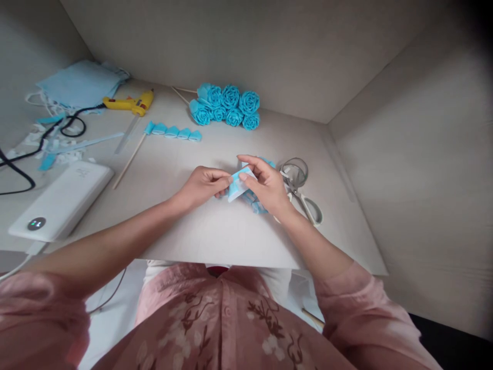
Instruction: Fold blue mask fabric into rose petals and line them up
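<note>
Between my two hands is a small blue and white piece of mask fabric (239,186), partly folded. My left hand (208,184) pinches its left edge between thumb and fingers. The thumb of my right hand (267,185) presses on the piece from the right, with the fingers behind it. Under and beside my right hand lie several blue cut pieces (257,206), partly hidden by it. A pair of scissors (304,203) with pale handles rests just right of that hand, next to a roll of clear tape (296,169).
Blue fabric roses (231,103) lie at the back. Left of them are a yellow glue gun (133,103), stacked blue masks (82,85), a stick (130,160) with a strip of blue petals (175,131), scraps and a white power bank (63,200). Walls stand behind and right.
</note>
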